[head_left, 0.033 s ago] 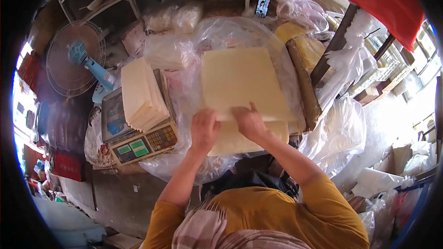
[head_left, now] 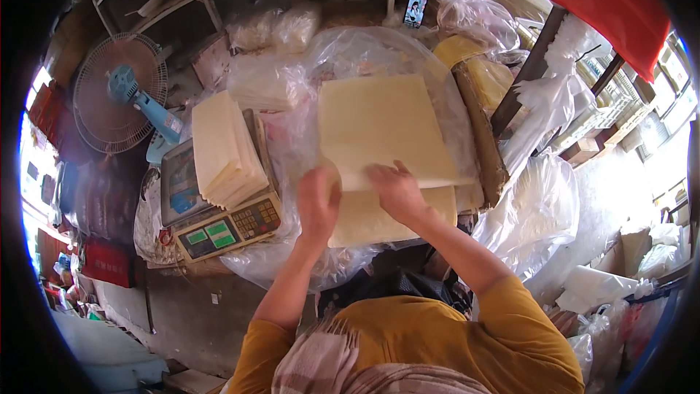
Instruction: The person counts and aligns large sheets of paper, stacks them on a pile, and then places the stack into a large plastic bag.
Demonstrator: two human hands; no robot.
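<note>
In front of me lies a wide pale-yellow thin sheet (head_left: 379, 120), its near edge loose across a second pale-yellow layer (head_left: 379, 217) that shows below it. Whether these are paper or some food sheet I cannot tell. At the near left corner of the upper sheet is my left hand (head_left: 318, 204), its fingers smeared by motion. My right hand (head_left: 399, 195) lies over the near edge of that sheet, thumb standing apart from the fingers and fingertips slightly blurred. On my left, a thick folded stack of similar sheets (head_left: 226, 149) rests on a digital scale (head_left: 227, 228).
Clear plastic film (head_left: 288, 157) covers the table around the sheets. A blue fan (head_left: 149, 106) stands at the left. On the right are a cardboard edge (head_left: 481, 135), a dark post (head_left: 526, 73) and bulging plastic bags (head_left: 536, 197). A lit phone (head_left: 415, 11) stands at the back.
My left hand has shifted slightly left and up, and its fingers are more blurred. My right hand, the sheets and the stack on the scale look nearly the same.
</note>
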